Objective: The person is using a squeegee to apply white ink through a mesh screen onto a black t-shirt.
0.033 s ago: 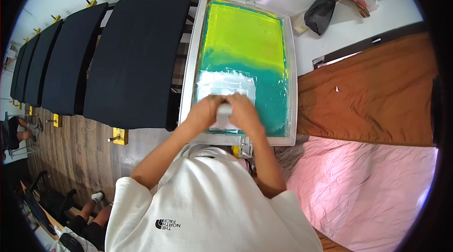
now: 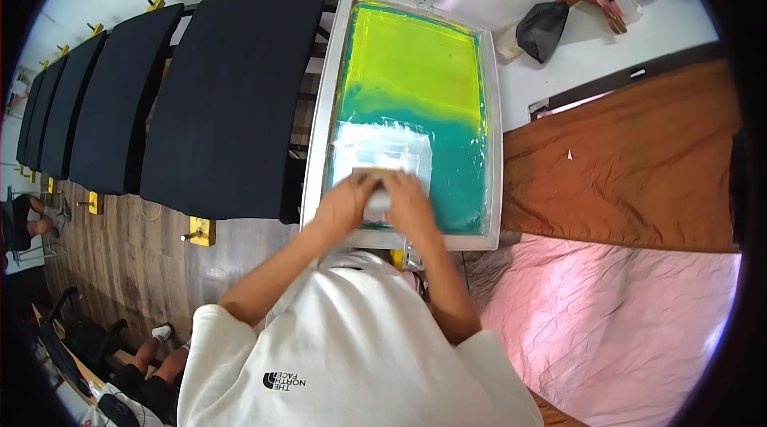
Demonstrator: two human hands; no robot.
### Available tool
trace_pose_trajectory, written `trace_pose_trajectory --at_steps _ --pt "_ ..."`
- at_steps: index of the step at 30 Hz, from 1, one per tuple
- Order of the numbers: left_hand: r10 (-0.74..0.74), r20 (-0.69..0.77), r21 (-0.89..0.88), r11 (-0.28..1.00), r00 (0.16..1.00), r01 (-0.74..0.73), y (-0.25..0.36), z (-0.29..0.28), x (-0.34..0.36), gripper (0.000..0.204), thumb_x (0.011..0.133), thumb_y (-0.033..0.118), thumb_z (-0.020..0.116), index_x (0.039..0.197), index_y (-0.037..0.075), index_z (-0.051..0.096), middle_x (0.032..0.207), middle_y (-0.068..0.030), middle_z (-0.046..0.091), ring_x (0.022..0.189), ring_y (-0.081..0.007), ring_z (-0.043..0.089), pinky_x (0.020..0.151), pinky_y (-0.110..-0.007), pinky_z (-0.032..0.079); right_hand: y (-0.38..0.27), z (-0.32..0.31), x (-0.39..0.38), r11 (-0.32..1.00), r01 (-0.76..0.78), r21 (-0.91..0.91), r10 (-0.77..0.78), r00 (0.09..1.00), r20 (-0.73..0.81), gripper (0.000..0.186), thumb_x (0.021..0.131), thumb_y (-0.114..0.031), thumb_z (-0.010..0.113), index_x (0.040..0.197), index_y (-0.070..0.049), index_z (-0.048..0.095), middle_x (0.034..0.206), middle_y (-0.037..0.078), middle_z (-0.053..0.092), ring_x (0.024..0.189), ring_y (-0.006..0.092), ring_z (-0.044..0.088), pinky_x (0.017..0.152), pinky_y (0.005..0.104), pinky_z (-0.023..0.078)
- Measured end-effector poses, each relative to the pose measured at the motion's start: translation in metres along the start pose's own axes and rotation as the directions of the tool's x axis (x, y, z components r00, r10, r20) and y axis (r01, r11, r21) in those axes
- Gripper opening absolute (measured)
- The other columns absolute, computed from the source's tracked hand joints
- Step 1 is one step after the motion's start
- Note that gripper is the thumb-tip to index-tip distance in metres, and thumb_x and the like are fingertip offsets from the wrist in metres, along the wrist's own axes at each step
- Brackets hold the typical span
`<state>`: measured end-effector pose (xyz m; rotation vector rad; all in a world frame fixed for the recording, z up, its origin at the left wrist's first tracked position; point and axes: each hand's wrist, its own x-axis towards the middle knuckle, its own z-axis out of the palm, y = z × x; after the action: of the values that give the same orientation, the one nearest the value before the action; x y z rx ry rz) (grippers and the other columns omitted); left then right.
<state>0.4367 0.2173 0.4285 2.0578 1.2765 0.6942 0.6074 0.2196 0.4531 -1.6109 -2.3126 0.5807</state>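
Observation:
Both my hands are closed on a squeegee with a pale wooden edge, its lower part hidden by my fingers. My left hand grips its left side and my right hand its right side, thumbs close together. The squeegee rests within a patch of white ink at the near end of a printing screen. Its mesh shows teal around the patch and a large yellow-green area at the far end. A clamp sits on the screen's far edge.
Left of the screen stand several black fabric-covered boards in a row, with yellow clamps. On the right hang a brown cloth and pink sheeting. A black bag hangs at the back. Seated people's legs show lower left.
My hands and the squeegee have shifted slightly toward me over the white ink. More of the squeegee's wooden edge shows above my fingers.

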Motion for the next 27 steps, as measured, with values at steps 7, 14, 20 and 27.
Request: trace_pose_trajectory --at_steps 7,14,20,27 --pt "-0.102 0.265 -0.032 0.993 0.959 0.114 0.038 -0.025 -0.033 0.043 0.069 -0.007 0.061 0.111 0.0 0.06 0.101 -0.0229 0.067 0.094 -0.0405 0.065 0.082 -0.046 0.053 -0.023 -0.016 -0.044 0.991 -0.089 0.105 0.07 0.982 0.175 0.039 0.066 0.007 0.058 0.104 0.0 0.063 0.102 0.02 0.064 0.098 0.0413 0.058 0.089 0.0464 0.048" --pt "-0.134 0.155 0.116 0.986 0.979 0.116 -0.001 -0.025 0.059 0.027 0.073 -0.005 0.059 0.097 0.005 0.068 0.084 -0.0203 0.069 0.081 -0.04 0.067 0.073 -0.047 0.055 0.005 -0.037 0.055 0.988 -0.141 -0.068 0.152 0.965 0.215 0.028 0.072 0.002 0.06 0.098 -0.006 0.066 0.094 0.019 0.066 0.092 0.0398 0.063 0.081 0.0491 0.051" --pt "-0.038 0.077 0.07 0.997 0.996 0.033 0.012 0.001 -0.001 0.052 0.069 -0.013 0.054 0.118 0.003 0.061 0.12 -0.0218 0.061 0.103 -0.0403 0.062 0.088 -0.043 0.053 0.003 -0.003 -0.01 0.994 -0.108 0.014 0.107 0.992 0.064 0.046 0.069 0.007 0.061 0.112 -0.008 0.06 0.111 0.014 0.059 0.107 0.0374 0.055 0.088 0.046 0.05" --pt "-0.136 0.308 0.089 0.99 0.942 0.114 0.035 -0.015 -0.034 0.051 0.068 -0.005 0.06 0.118 0.003 0.062 0.11 -0.0211 0.066 0.098 -0.0386 0.065 0.086 -0.044 0.054 -0.02 -0.006 -0.051 0.987 -0.149 0.057 0.136 0.973 0.186 0.04 0.07 0.006 0.059 0.108 -0.006 0.065 0.108 0.015 0.064 0.104 0.0364 0.059 0.089 0.0441 0.05"
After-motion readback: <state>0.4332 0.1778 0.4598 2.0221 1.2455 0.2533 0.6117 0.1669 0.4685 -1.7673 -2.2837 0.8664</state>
